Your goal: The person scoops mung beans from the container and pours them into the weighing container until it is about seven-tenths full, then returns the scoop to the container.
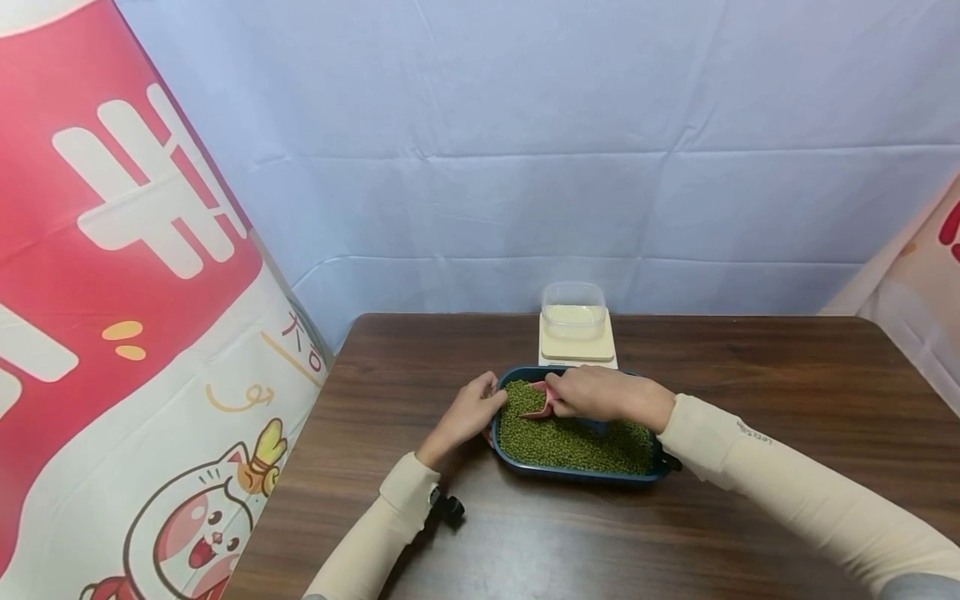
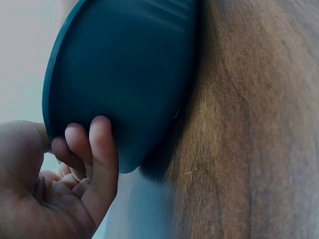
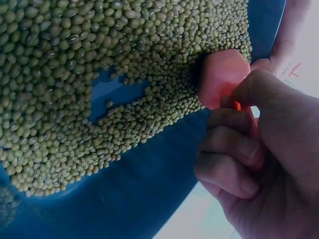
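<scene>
A dark blue basin (image 1: 577, 475) on the table holds a layer of green mung beans (image 1: 570, 442). My right hand (image 1: 600, 392) grips the handle of a pink scoop (image 3: 224, 77), fingers curled round it. The scoop's head lies in the beans at the basin's left end, and some of the blue floor shows through the beans in the right wrist view. My left hand (image 1: 470, 408) holds the basin's left end. In the left wrist view, its thumb goes over the rim while the fingers (image 2: 102, 144) press the outer wall.
Just behind the basin stands a pale kitchen scale (image 1: 577, 348) with a clear plastic container (image 1: 573, 308) on it. The brown wooden table (image 1: 787, 400) ends at a pale cloth backdrop (image 1: 480, 200). A printed red and white banner (image 1: 150, 333) hangs at the left.
</scene>
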Action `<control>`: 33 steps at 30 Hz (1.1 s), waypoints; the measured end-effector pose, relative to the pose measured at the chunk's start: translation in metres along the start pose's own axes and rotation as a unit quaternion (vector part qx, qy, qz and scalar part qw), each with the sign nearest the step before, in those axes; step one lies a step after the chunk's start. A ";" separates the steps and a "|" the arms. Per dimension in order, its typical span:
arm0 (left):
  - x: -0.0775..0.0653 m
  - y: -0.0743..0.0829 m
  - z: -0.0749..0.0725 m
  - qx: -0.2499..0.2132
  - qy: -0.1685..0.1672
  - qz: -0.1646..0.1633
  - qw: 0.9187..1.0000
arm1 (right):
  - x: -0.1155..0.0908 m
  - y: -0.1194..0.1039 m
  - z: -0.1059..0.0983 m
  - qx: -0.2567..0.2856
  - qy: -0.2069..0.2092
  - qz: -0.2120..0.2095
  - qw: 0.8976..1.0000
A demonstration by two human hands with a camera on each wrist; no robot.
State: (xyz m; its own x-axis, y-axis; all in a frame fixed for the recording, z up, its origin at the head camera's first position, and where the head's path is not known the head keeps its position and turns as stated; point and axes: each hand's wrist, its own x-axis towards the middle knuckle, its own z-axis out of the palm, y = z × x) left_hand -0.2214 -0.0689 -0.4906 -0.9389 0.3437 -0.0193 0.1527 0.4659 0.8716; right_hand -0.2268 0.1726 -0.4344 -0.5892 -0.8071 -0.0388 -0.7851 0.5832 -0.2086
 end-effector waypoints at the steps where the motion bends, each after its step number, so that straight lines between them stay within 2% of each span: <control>1: 0.000 0.000 0.000 0.000 0.000 -0.001 1.000 | 0.000 0.000 0.000 0.002 -0.001 0.001 1.000; 10: -0.001 0.001 0.000 -0.008 -0.006 -0.009 1.000 | -0.003 0.001 -0.002 0.029 -0.011 0.006 0.999; 20: 0.000 -0.003 0.000 -0.012 -0.011 -0.014 1.000 | -0.006 0.001 -0.005 0.058 -0.006 0.016 0.998; 33: -0.002 -0.003 0.000 -0.020 -0.013 -0.019 1.000 | -0.013 0.008 -0.003 0.089 0.007 0.009 0.996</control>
State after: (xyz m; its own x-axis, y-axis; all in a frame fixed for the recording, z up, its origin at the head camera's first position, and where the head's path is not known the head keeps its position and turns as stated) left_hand -0.2200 -0.0712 -0.4932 -0.9355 0.3474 -0.0646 0.1044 0.4463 0.8888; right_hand -0.2256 0.1883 -0.4322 -0.6068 -0.7942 -0.0318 -0.7282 0.5715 -0.3784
